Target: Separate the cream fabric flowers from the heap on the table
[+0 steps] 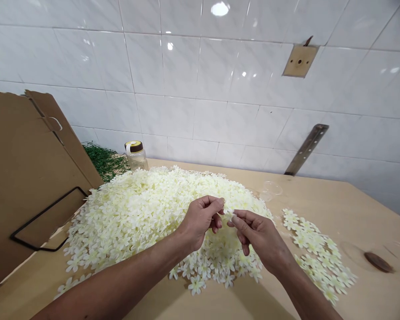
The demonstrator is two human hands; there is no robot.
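A big heap of pale yellow-white artificial flowers (136, 204) spreads over the table in front of me. Above its right side my left hand (206, 218) and my right hand (253, 231) come close together, both closed in a pinch. Between their fingertips a small white artificial flower (228, 211) shows, gripped from both sides. It blends into the heap behind, so its edges are hard to make out. Loose single blossoms (196, 284) lie at the heap's front edge, below my hands.
A smaller patch of flowers (320, 253) lies to the right on the wooden table (313, 191). Behind the heap stand a clear bottle (136, 156) and green plastic stems (106, 160). Cardboard (30, 178) and a black wire frame (46, 218) border the left. A metal strip (306, 150) leans against the tiles.
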